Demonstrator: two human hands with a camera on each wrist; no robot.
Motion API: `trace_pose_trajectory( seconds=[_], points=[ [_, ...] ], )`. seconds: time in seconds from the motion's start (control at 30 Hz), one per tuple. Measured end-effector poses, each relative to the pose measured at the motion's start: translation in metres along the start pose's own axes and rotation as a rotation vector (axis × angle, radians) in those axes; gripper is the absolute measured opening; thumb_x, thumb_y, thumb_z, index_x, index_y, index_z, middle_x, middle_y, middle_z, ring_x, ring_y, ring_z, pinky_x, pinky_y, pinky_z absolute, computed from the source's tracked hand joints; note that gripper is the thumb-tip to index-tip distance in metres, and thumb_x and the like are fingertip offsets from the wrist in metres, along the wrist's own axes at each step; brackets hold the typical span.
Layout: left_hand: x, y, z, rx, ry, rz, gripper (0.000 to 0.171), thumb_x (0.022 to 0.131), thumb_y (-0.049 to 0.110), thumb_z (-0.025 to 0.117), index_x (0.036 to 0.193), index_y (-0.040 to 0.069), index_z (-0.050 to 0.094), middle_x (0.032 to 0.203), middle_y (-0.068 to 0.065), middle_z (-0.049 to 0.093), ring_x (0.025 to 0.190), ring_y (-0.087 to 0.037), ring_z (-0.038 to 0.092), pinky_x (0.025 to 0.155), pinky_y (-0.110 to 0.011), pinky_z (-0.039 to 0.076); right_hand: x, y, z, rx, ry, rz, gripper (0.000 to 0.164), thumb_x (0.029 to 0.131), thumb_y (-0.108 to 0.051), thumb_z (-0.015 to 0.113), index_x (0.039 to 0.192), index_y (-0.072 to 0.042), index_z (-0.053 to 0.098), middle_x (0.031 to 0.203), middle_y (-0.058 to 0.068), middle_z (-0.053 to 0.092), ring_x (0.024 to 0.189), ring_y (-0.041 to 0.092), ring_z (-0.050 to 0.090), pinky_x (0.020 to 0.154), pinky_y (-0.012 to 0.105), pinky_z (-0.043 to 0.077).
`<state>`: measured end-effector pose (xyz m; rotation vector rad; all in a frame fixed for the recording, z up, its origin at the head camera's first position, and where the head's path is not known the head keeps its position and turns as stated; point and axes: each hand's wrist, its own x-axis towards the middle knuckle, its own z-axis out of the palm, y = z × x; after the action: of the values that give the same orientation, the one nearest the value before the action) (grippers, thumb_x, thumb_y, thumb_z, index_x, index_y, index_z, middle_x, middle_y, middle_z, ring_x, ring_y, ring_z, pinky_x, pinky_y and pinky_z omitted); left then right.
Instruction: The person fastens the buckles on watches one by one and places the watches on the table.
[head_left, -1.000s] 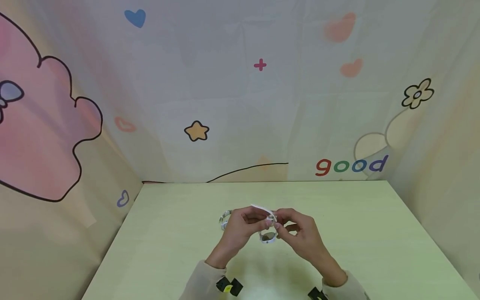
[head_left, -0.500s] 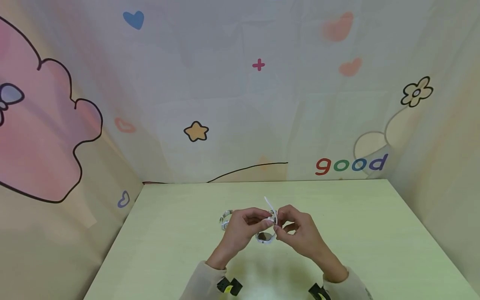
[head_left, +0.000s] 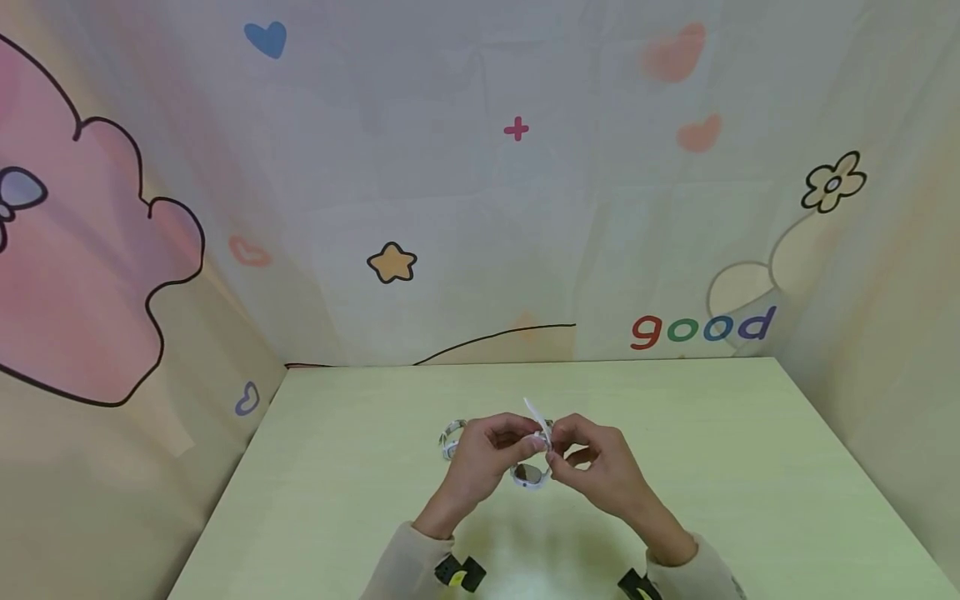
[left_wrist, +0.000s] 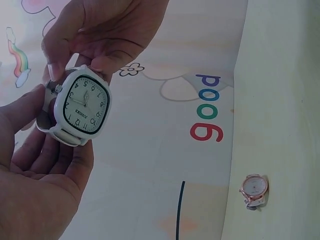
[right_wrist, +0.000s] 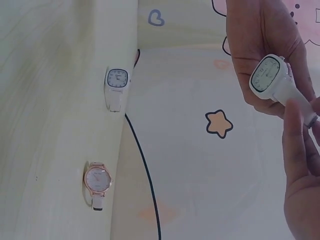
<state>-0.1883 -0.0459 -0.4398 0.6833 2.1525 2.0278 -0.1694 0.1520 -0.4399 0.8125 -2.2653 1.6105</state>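
Both hands hold one white wristwatch with a rounded-square dial, raised over the table. My left hand pinches its strap between thumb and fingers near the buckle. From the other side, my right hand pinches the strap with thumb and index finger. A free strap end sticks up between the two hands in the head view, while the watch case hangs below the fingertips. The left wrist view shows the dial and the crown with the strap looped behind; fingers partly hide the buckle area.
A second white square watch stands on the table, partly behind my left hand in the head view. Further right stands a round rose-gold watch with a pale strap, mostly hidden by the hands from above. A printed cloth backdrop rises behind the table.
The free strap end has swung up from lying over the left fingers and now leans slightly left. The watch case has shifted a little left. Both hands stay nearly in place.
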Motion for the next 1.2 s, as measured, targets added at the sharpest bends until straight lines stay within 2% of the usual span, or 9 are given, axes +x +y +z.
trace_pose_trajectory(
  seconds=[0.23,0.33,0.43,0.53,0.7,0.8,0.93,1.03,1.2],
  points=[
    [-0.0003,-0.0001,-0.0006,-0.064,-0.016,-0.012,0.023,0.092,0.021,0.070,0.108,0.004,0.070,0.106,-0.020,0.071,0.080,-0.011,0.067,0.064,-0.025,0.056,0.0002,-0.0008,0.0051,-0.025,0.028,0.000,0.023,0.083,0.010,0.068,0.099,-0.004,0.060,0.085,0.014,0.068,0.071,0.005,0.065,0.063,0.027,0.058],
    [-0.0008,-0.0012,-0.0017,-0.067,-0.017,0.004,0.024,0.093,0.021,0.069,0.109,0.004,0.070,0.105,-0.021,0.071,0.076,-0.015,0.065,0.062,-0.025,0.054,0.0003,-0.0015,0.0071,0.005,0.038,-0.011,0.021,0.086,0.008,0.068,0.100,-0.006,0.060,0.087,0.013,0.067,0.073,0.007,0.064,0.063,0.028,0.058],
    [-0.0016,-0.0020,-0.0029,-0.063,-0.004,0.010,0.024,0.093,0.021,0.069,0.109,0.004,0.071,0.104,-0.023,0.071,0.075,-0.015,0.065,0.064,-0.025,0.055,-0.0004,0.0007,0.0083,0.038,0.039,-0.021,0.019,0.089,0.001,0.068,0.101,-0.012,0.062,0.092,0.007,0.066,0.081,0.009,0.063,0.064,0.029,0.058],
    [-0.0024,-0.0020,-0.0035,-0.048,0.018,0.001,0.024,0.093,0.023,0.069,0.110,0.005,0.072,0.104,-0.022,0.071,0.075,-0.011,0.066,0.065,-0.024,0.056,0.0000,0.0022,0.0088,0.036,0.049,-0.034,0.020,0.089,0.002,0.067,0.100,-0.014,0.062,0.096,0.002,0.065,0.088,0.009,0.062,0.067,0.028,0.058],
    [-0.0027,-0.0015,-0.0044,-0.012,0.026,0.006,0.026,0.093,0.022,0.069,0.114,0.008,0.072,0.110,-0.017,0.070,0.082,-0.007,0.064,0.071,-0.021,0.054,0.0034,-0.0001,0.0094,-0.010,0.130,-0.047,0.019,0.087,0.010,0.065,0.097,-0.006,0.063,0.096,0.009,0.065,0.089,0.003,0.061,0.070,0.026,0.058],
    [-0.0034,-0.0011,-0.0047,-0.002,0.001,0.011,0.027,0.093,0.021,0.068,0.117,0.008,0.071,0.115,-0.016,0.069,0.091,-0.006,0.065,0.078,-0.022,0.054,0.0047,0.0003,0.0089,-0.019,0.188,-0.047,0.017,0.087,0.009,0.066,0.100,-0.002,0.065,0.096,0.013,0.067,0.089,0.006,0.063,0.070,0.024,0.058],
    [-0.0035,-0.0011,-0.0036,0.042,0.002,0.009,0.026,0.093,0.021,0.068,0.116,0.009,0.071,0.116,-0.013,0.070,0.098,-0.006,0.065,0.085,-0.022,0.053,0.0053,0.0009,0.0067,-0.018,0.219,-0.055,0.020,0.087,0.003,0.069,0.106,-0.002,0.066,0.100,0.013,0.069,0.090,0.013,0.065,0.074,0.019,0.056],
    [-0.0037,-0.0011,-0.0025,0.077,0.020,0.002,0.024,0.092,0.023,0.070,0.112,0.011,0.072,0.112,-0.010,0.072,0.096,-0.006,0.066,0.082,-0.022,0.054,0.0063,0.0008,0.0058,-0.025,0.222,-0.092,0.022,0.087,0.002,0.071,0.108,-0.003,0.068,0.101,0.012,0.070,0.089,0.015,0.067,0.075,0.019,0.056],
    [-0.0044,-0.0020,-0.0011,0.083,0.034,0.003,0.023,0.092,0.024,0.070,0.110,0.010,0.072,0.109,-0.011,0.072,0.091,-0.006,0.066,0.077,-0.021,0.054,0.0083,-0.0009,0.0048,-0.010,0.225,-0.135,0.024,0.085,0.008,0.070,0.106,-0.004,0.069,0.098,0.015,0.071,0.088,0.008,0.068,0.074,0.020,0.057]
  ],
)
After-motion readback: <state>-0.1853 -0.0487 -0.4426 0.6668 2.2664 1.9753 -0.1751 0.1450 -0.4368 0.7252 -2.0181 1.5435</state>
